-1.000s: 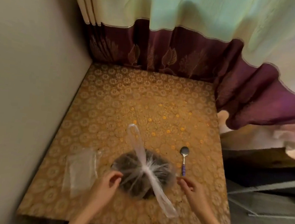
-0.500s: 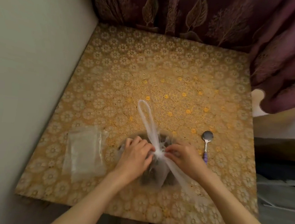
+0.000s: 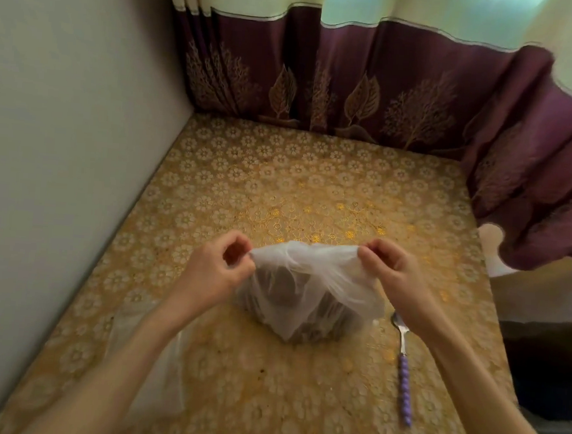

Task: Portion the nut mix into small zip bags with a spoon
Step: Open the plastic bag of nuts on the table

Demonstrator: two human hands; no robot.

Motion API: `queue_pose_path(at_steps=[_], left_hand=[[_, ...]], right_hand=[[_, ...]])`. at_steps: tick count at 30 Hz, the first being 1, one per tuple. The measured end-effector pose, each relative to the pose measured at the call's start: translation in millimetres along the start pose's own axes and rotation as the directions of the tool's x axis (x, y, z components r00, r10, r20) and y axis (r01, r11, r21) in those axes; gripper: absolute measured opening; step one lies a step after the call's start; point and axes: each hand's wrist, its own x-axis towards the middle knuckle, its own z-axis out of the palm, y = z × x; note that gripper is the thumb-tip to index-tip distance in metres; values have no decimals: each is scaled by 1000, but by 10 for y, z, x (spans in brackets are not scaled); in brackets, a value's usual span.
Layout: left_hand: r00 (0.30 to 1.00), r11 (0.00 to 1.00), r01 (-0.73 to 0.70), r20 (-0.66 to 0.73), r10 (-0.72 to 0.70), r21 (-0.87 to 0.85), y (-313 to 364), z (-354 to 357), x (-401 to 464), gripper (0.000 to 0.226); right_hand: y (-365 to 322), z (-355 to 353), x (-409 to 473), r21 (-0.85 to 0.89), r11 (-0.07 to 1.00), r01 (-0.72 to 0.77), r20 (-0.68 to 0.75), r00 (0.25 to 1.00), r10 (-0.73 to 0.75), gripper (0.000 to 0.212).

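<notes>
A table (image 3: 280,189) under a gold floral cloth stood against a plain pale wall (image 3: 62,130). Behind hung a cream-and-maroon curtain (image 3: 357,78), apparently backlit by daylight.

Left hand (image 3: 217,273), right hand (image 3: 391,273) pinch nut bag (image 3: 305,297) rim.

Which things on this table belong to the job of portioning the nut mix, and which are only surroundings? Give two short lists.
Part of the job: big bag of nut mix, pinched at its mouth by the left hand and right hand; spoon; small zip bags under the left forearm.

Only surroundings: curtain; wall; tablecloth.
</notes>
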Motion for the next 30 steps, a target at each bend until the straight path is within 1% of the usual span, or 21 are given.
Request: queue_pose_path(at_steps=[2,4,5,6,8,9,10,12,13,14,15,16,19,22,24,25,27,29,30], left_hand=[[1000,1000,-7,-17,7,-5,-100,72,134,20],[996,997,-65,-59,62,-47,-167,127,291,19],[994,993,-90,-74,84,-82,-182,146,372,13],[993,989,-109,-60,103,-104,-182,165,461,2],[988,987,-154,20,155,-35,-153,229,609,34],[978,979,-198,68,195,44,-139,290,665,46],[961,956,-265,114,251,125,-111,355,709,50],[932,903,-356,156,326,240,-99,479,799,42],[927,897,-372,151,344,241,-111,519,841,34],[926,899,-376,135,353,223,-126,533,870,25],[923,901,-384,100,371,201,-158,530,907,18],[921,902,-389,59,385,185,-179,505,939,12],[910,910,-383,-104,401,156,-276,363,1035,7],[891,938,-320,-295,345,130,-440,185,1076,11],[874,957,-277,-392,288,85,-533,73,1059,13],[872,966,-257,-424,243,25,-564,15,1045,14],[893,962,-186,-442,81,-200,-595,-79,956,13],[924,887,-103,-374,-82,-449,-575,-144,823,10],[940,848,-70,-320,-121,-525,-550,-164,746,11]], right_hand=[[91,63,137,2,999,45,-26,999,-45,20],[189,82,269,14,994,109,-78,991,-107,22],[230,81,326,16,990,140,-105,985,-138,21],[269,82,385,9,984,178,-126,977,-175,19],[338,109,474,-41,968,248,-112,961,-251,13],[362,136,496,-78,958,274,-77,957,-280,12],[389,153,523,-114,946,303,-34,951,-309,19],[434,171,590,-217,902,373,69,928,-367,33],[442,185,621,-258,875,410,118,912,-393,31],[464,190,658,-259,860,439,147,898,-414,23],[488,186,697,-220,864,452,144,891,-430,13],[514,159,747,-163,873,459,112,888,-446,10],[573,4,866,-7,897,442,-56,895,-442,15],[690,-156,930,146,887,437,-191,893,-408,19],[764,-212,911,216,873,438,-233,891,-390,22],[775,-230,885,251,864,435,-244,893,-379,23],[773,-270,800,315,850,421,-271,899,-345,27],[783,-307,711,326,854,405,-314,899,-306,34],[793,-312,667,307,866,396,-324,899,-296,34]])
